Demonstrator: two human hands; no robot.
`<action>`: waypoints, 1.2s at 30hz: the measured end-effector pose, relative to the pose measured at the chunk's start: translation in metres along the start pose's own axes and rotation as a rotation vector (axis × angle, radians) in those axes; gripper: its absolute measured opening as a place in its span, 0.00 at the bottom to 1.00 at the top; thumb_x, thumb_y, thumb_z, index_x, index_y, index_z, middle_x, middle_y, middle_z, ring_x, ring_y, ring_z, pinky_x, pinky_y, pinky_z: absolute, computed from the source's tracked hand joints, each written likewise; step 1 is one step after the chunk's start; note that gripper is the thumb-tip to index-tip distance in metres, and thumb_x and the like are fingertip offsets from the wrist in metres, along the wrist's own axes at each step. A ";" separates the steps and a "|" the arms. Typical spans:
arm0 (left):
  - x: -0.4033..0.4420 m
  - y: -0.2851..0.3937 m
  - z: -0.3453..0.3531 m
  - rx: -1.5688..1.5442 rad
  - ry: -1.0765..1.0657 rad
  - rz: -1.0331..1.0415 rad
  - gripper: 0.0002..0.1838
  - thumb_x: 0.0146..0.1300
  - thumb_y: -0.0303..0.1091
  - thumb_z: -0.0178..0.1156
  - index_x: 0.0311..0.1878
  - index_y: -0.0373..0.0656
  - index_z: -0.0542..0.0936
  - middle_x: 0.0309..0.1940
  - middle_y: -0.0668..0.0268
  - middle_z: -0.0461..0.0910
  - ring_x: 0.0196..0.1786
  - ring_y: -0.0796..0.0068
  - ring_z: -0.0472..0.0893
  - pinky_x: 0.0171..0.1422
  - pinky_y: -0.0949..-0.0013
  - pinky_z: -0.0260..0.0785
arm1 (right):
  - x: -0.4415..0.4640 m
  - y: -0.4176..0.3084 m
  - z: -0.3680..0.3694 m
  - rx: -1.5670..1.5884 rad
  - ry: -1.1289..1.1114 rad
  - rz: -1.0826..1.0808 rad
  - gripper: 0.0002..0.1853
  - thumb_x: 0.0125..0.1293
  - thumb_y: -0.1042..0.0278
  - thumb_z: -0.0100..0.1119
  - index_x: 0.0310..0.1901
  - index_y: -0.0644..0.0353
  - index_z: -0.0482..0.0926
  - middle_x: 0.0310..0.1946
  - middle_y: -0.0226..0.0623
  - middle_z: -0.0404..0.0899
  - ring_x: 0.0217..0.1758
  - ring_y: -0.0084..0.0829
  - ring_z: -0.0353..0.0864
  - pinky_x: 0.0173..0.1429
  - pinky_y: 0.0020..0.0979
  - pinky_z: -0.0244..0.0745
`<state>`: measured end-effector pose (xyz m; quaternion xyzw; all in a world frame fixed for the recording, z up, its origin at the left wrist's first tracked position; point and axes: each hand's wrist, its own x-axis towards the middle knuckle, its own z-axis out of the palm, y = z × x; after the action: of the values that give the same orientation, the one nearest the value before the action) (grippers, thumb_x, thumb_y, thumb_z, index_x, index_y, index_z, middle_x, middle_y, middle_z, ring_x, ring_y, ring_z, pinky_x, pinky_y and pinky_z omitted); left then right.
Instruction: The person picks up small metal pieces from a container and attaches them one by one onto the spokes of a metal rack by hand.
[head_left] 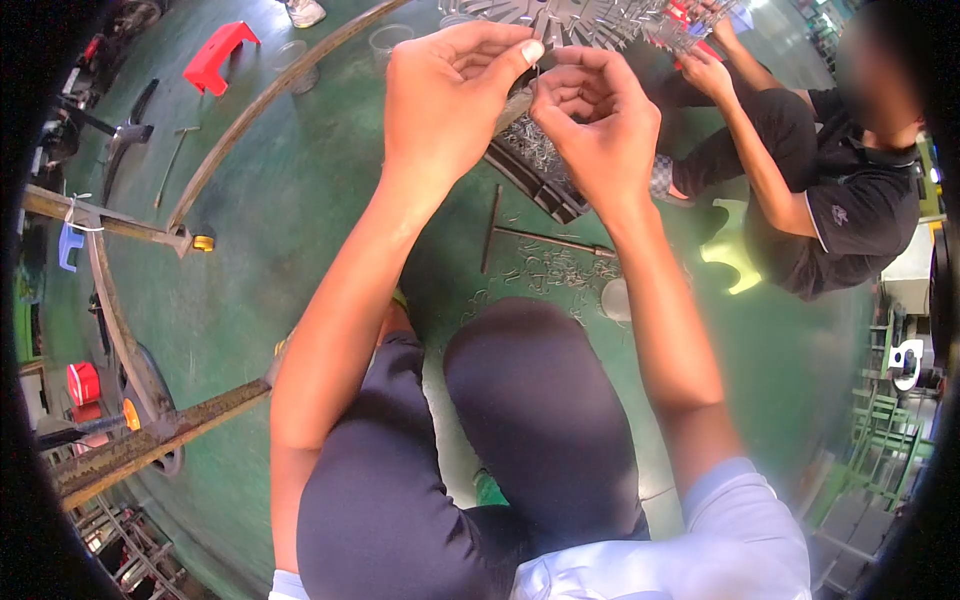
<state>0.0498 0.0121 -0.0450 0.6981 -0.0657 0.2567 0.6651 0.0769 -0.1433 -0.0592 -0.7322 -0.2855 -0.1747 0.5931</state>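
Note:
My left hand point(440, 105) is raised at the top of the view, thumb and forefinger pressed together in a pinch. Close beside it, my right hand point(605, 125) has its fingers curled and its thumb against the forefinger. Something thin and dark shows between the two sets of fingertips, too small to name. Just beyond them hangs a dense cluster of flat grey metal pieces point(575, 22). Below and behind my hands, a dark open box point(540, 185) holds many small bent metal pieces point(535, 150).
More bent metal bits point(555, 268) and a T-shaped rod point(540, 238) lie on the green floor. A co-worker point(850, 200) sits at right, hands at the same cluster. A yellow-green stool point(732, 250), a red stool point(220, 57) and a wheeled metal frame point(170, 430) stand around.

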 end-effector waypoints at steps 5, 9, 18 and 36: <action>0.001 -0.006 -0.004 0.007 0.035 0.028 0.12 0.69 0.26 0.69 0.52 0.32 0.87 0.45 0.61 0.90 0.47 0.78 0.87 0.56 0.74 0.79 | 0.011 0.006 0.002 -0.072 0.032 -0.059 0.23 0.61 0.82 0.71 0.57 0.69 0.73 0.35 0.37 0.88 0.37 0.18 0.85 0.43 0.21 0.82; 0.000 -0.028 -0.009 0.218 0.029 -0.004 0.14 0.68 0.30 0.70 0.53 0.34 0.88 0.45 0.61 0.90 0.46 0.77 0.88 0.54 0.72 0.79 | 0.022 0.016 0.001 -0.128 0.049 -0.041 0.24 0.62 0.82 0.71 0.57 0.69 0.71 0.36 0.37 0.88 0.37 0.18 0.85 0.43 0.20 0.82; 0.002 -0.043 0.000 0.253 0.019 0.134 0.12 0.65 0.31 0.71 0.49 0.37 0.90 0.41 0.60 0.91 0.41 0.75 0.88 0.48 0.69 0.81 | 0.027 0.008 0.009 -0.171 0.067 -0.059 0.22 0.58 0.78 0.74 0.52 0.68 0.76 0.31 0.36 0.89 0.31 0.19 0.87 0.39 0.22 0.82; 0.004 -0.048 0.006 0.301 0.057 0.176 0.10 0.63 0.32 0.71 0.45 0.38 0.91 0.38 0.57 0.91 0.36 0.72 0.88 0.42 0.68 0.80 | 0.068 -0.026 -0.008 -0.358 -0.199 0.277 0.14 0.61 0.63 0.69 0.35 0.70 0.91 0.24 0.43 0.88 0.28 0.29 0.90 0.38 0.31 0.83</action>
<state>0.0757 0.0128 -0.0861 0.7737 -0.0686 0.3407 0.5297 0.1141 -0.1330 0.0034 -0.8715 -0.2039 -0.0667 0.4411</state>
